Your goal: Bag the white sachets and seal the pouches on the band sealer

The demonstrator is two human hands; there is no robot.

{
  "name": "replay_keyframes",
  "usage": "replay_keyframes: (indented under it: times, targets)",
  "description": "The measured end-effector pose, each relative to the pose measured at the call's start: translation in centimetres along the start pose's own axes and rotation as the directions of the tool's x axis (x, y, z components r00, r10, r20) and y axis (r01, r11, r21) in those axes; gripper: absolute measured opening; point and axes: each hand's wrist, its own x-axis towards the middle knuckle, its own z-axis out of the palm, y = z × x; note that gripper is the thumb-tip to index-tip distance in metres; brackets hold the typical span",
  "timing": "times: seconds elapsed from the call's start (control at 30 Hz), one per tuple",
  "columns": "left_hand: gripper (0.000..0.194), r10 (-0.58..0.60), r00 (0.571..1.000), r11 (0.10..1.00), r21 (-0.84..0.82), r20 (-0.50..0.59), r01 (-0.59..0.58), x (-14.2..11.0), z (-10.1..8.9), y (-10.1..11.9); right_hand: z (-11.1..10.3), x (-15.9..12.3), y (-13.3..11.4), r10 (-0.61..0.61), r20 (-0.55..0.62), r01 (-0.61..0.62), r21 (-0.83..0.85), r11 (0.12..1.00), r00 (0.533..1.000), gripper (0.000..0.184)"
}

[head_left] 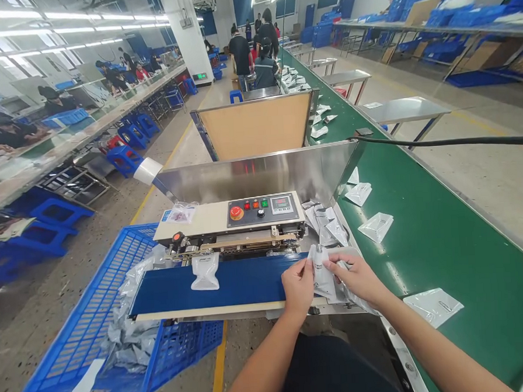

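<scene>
Pinching a plastic pouch (321, 273), the left hand (298, 287) and right hand (356, 277) sit at the right end of the blue sealer belt (213, 286), where a loose grip could drop it.

No wording can be read. The red digits on the digital display (282, 204) of the band sealer (205, 221) are too small to make out, as are the green sign (200, 76) on the pillar (186, 39), the blue label (166, 215) at the sealer's left corner and the dark mark on the printed pouch (322, 273).
</scene>
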Motion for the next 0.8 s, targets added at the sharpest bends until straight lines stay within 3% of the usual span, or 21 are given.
replay_keyframes:
  times: [0.07, 0.13, 0.23, 0.37, 0.5, 0.57, 0.67, 0.7, 0.73, 0.8]
  targets:
    - [0.037, -0.136, 0.988, 0.99, -0.048, -0.069, 0.133, 0.9, 0.7, -0.5, -0.4, 0.8, 0.4, 0.083, -0.073, -0.08, 0.047, 0.996, 0.994, 0.048]
    - [0.038, -0.312, 0.941, 0.947, -0.129, -0.132, 0.296, 2.0, 1.5, -1.2, -1.0, 1.9, 0.8, 0.171, -0.115, -0.16, 0.101, 0.982, 0.979, 0.044]
    - [0.035, -0.425, 0.887, 0.898, -0.211, -0.181, 0.387, 3.6, 2.0, -2.4, -1.3, 4.2, 0.7, 0.248, -0.082, -0.241, 0.088, 0.967, 0.965, 0.036]
    - [0.036, -0.445, 0.87, 0.886, -0.246, -0.211, 0.393, 4.7, 0.9, -3.4, 0.5, 6.7, -0.5, 0.266, -0.007, -0.266, -0.009, 0.964, 0.964, 0.036]
    - [0.044, -0.433, 0.857, 0.888, -0.295, -0.279, 0.353, 4.5, -1.9, -3.7, 2.7, 7.2, -2.0, 0.222, 0.085, -0.221, -0.02, 0.975, 0.971, 0.039]
    - [0.042, -0.395, 0.838, 0.901, -0.335, -0.376, 0.275, 3.9, -3.7, -3.5, 2.9, 6.4, -2.3, 0.204, 0.093, -0.204, -0.006, 0.979, 0.975, 0.039]
    - [0.046, -0.234, 0.791, 0.957, -0.275, -0.565, 0.087, 2.4, -6.2, -2.4, 2.2, 4.6, -2.2, 0.204, 0.081, -0.21, 0.075, 0.975, 0.976, 0.045]
    - [0.049, -0.172, 0.797, 0.972, -0.23, -0.579, 0.043, 1.7, -6.6, -1.9, 1.9, 3.9, -2.2, 0.206, 0.092, -0.216, 0.132, 0.967, 0.974, 0.05]
    - [0.051, -0.125, 0.831, 0.981, -0.195, -0.542, 0.021, 0.9, -6.7, -1.5, 1.7, 3.2, -2.3, 0.2, 0.115, -0.221, 0.203, 0.954, 0.973, 0.056]
    - [0.056, -0.115, 0.944, 0.979, -0.194, -0.311, 0.055, -0.4, -5.5, -0.6, 1.8, 2.1, -2.7, 0.15, 0.175, -0.205, 0.358, 0.911, 0.973, 0.062]
